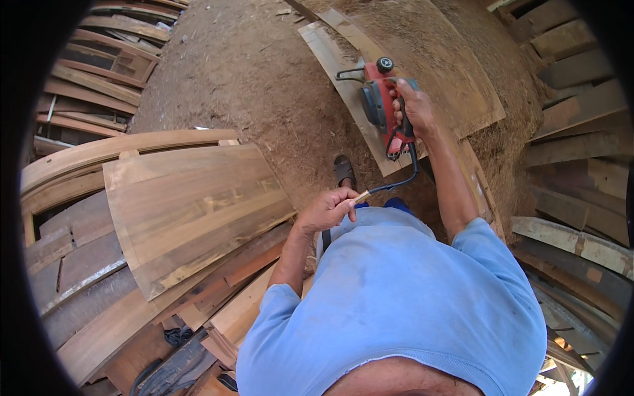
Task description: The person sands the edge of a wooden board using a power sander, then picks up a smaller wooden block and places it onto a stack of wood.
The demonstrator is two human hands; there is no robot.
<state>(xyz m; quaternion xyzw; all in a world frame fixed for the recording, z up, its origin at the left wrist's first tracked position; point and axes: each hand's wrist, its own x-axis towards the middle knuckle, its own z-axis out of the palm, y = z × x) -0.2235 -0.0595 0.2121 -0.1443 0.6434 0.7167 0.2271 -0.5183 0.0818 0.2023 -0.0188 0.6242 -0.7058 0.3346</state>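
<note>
My right hand [416,111] is wrapped round the handle of a red and black electric hand planer [382,99]. The planer is over a long board [347,82], near its left edge; whether it touches the wood I cannot tell. From its rear, a dark power cord [415,165] loops down and back toward my left hand [327,210]. That hand is closed in front of my waist, gripping the cord where a pale tan, stick-like section [361,197] shows at the fingers. A wide brown wood panel [198,204] lies to the left of my left hand.
Stacked planks and wooden frames [99,72] line the left side. More old boards [581,125] are piled on the right. Shavings cover the dirt floor [231,72]. My sandalled foot [343,170] stands near the long board's near end. Dark bundled material [178,333] lies among the lower-left scraps.
</note>
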